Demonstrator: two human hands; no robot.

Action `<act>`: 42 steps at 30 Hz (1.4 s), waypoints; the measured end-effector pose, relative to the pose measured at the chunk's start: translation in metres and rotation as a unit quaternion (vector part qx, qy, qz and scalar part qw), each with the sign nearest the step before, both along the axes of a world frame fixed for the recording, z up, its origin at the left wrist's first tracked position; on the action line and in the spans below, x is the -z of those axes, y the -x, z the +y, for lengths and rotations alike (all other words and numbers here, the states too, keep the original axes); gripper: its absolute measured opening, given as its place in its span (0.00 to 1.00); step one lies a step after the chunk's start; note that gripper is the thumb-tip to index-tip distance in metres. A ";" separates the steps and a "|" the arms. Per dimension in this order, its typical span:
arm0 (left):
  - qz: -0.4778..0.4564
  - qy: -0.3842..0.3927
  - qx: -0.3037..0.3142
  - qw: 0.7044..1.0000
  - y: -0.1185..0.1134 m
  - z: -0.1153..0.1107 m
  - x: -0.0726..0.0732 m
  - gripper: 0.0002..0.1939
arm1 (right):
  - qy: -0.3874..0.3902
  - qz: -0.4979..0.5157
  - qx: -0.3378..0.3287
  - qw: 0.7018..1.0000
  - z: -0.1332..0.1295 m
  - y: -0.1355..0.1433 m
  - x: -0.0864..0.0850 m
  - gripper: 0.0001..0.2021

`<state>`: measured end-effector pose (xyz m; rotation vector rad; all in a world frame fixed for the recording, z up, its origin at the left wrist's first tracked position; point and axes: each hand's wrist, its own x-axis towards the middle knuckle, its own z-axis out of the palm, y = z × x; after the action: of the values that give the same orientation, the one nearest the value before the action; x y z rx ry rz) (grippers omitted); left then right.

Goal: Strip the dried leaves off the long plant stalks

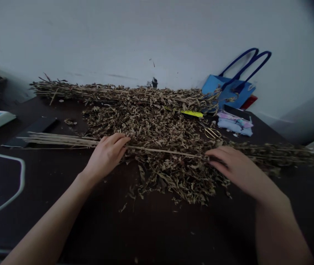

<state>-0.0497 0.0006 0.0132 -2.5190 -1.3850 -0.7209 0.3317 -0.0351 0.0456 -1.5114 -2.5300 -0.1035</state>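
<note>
My left hand [106,151] is closed around a bundle of dried plant stems [60,140], whose bare ends stick out to the left. From it a stripped length of stem [164,151] runs across to my right hand [233,165], where thumb and fingers pinch the stalk. Brown leafy tops [281,156] extend to the right beyond that hand. Beneath and between both hands lies a heap of loose dry leaves [151,123]. My right fingertips are partly hidden among leaves.
Along the wall lies another long bundle of dried leafy stalks [118,92]. A blue bag [229,90], gold-handled scissors [212,132], a yellow-handled tool [192,113] and a phone [237,112] on folded cloth [234,125] stand back right. A white cable [22,173] curves at left on the dark table [157,232].
</note>
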 end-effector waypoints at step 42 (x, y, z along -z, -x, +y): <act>0.000 0.125 -0.012 0.992 -0.004 0.007 -0.005 0.23 | -0.102 -0.019 0.030 0.994 0.109 0.047 0.005 0.15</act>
<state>-0.0459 0.0075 0.0181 -2.6816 -1.5931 -0.5729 0.2845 0.0739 0.0401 -1.5160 -2.4173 -0.3893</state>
